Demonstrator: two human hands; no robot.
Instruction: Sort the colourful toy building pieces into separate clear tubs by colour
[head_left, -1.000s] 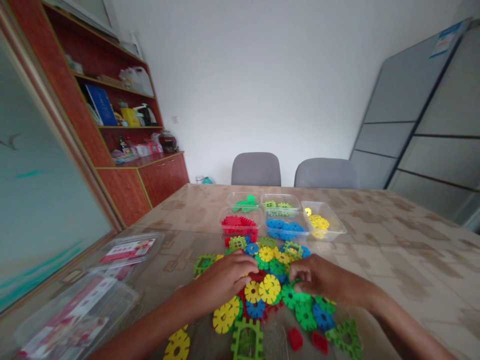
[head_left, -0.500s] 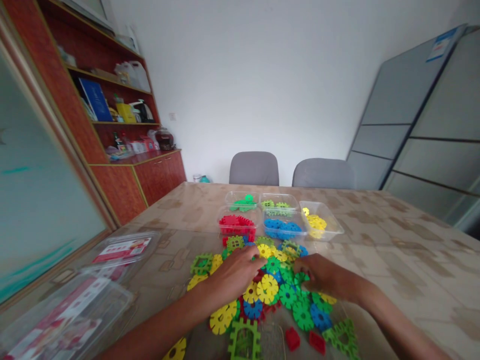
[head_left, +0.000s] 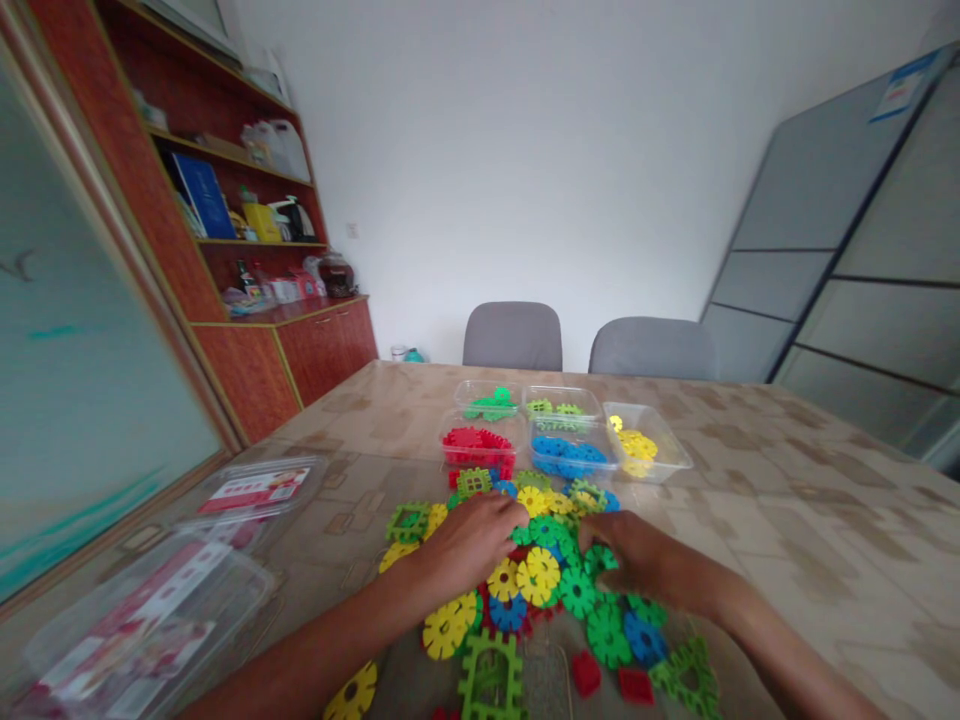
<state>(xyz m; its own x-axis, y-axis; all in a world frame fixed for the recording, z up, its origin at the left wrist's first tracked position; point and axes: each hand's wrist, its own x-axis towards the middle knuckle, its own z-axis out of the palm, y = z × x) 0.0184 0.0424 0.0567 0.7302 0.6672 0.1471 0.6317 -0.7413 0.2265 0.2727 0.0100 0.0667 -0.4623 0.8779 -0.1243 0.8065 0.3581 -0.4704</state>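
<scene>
A pile of plastic pieces lies before me, with yellow discs, green discs, blue discs and light green square frames. My left hand rests over the pile's left side, fingers bent together beside a green disc; what they hold, if anything, is hidden. My right hand is at the pile's right side, thumb and fingers apart around a green disc that lies among the others. Two red blocks sit near the front edge.
Clear boxes hold red pieces, blue pieces, yellow pieces, green pieces and light green pieces. Clear lids lie at the left. Two grey chairs stand behind the table.
My right hand's fingers have spread wider and moved slightly left over the green discs. My left hand has shifted little, its fingers still bent. The view has turned slightly left.
</scene>
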